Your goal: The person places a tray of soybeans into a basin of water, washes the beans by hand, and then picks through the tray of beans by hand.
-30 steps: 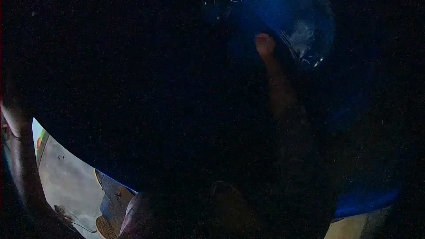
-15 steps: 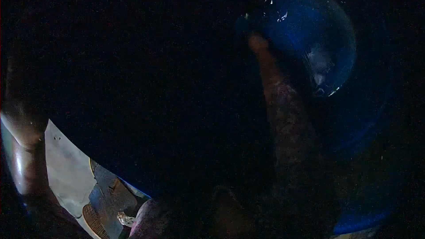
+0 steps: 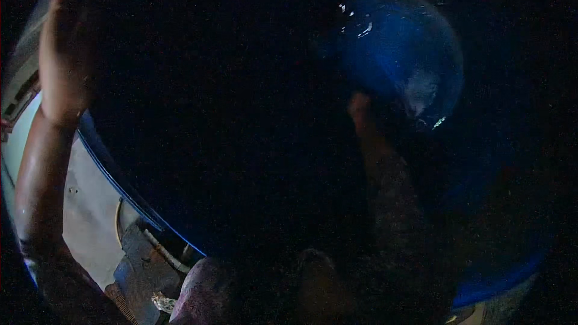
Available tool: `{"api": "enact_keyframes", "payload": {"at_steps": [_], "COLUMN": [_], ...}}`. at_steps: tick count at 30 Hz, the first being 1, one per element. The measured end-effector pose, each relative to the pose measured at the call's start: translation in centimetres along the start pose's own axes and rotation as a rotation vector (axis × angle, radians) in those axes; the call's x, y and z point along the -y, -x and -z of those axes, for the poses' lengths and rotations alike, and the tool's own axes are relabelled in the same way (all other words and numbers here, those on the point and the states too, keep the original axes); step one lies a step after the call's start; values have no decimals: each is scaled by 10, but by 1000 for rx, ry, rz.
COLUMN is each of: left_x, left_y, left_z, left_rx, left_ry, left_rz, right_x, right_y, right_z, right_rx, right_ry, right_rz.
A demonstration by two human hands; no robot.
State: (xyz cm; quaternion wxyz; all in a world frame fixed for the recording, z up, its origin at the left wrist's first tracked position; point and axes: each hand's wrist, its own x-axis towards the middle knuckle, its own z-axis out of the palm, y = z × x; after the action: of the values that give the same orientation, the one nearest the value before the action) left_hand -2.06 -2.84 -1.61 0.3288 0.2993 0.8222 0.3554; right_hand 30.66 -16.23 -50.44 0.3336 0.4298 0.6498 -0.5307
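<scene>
A large blue barrel (image 3: 126, 195), very dark inside, fills most of the view. Deep within it, at the upper right, lies a round lit patch of blue water (image 3: 385, 48) with bright glints. My right hand (image 3: 359, 108) reaches down inside, just beside the lower left of that patch; its fingers are lost in the dark, and whether it holds anything is hidden. At the far left my left hand (image 3: 63, 78) is stretched upward, long and flat, beside the barrel's rim. Its fingertips fade into shadow, and nothing shows in it.
Outside the barrel at lower left is a pale grey floor (image 3: 90, 204) with a thin curved hose (image 3: 118, 222) and a dark flat piece (image 3: 147, 265). My clothed leg (image 3: 201, 289) is against the barrel. The blue rim (image 3: 500, 286) curves at lower right.
My left hand has moved up in the view, along the rim. My right hand has drawn back nearer to me. The lit water sits slightly further left, and more floor shows.
</scene>
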Motion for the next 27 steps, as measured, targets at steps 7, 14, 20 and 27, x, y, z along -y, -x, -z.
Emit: {"api": "enact_keyframes", "payload": {"at_steps": [7, 14, 20, 27], "left_x": [-14, -37, -46, 44], "left_y": [0, 22, 129, 324], "left_z": [-35, -46, -27, 43], "left_rx": [-10, -28, -169, 263], "left_ry": [-868, -696, -272, -134], "left_rz": [-761, -506, -763, -253], "right_x": [28, 120, 173, 375], "right_y": [148, 365, 521, 642], "right_z": [85, 210, 276, 292], "right_rx": [138, -57, -535, -359], "right_ry": [-1081, -1523, -1217, -1030], "right_rz": [-15, 333, 337, 842]}}
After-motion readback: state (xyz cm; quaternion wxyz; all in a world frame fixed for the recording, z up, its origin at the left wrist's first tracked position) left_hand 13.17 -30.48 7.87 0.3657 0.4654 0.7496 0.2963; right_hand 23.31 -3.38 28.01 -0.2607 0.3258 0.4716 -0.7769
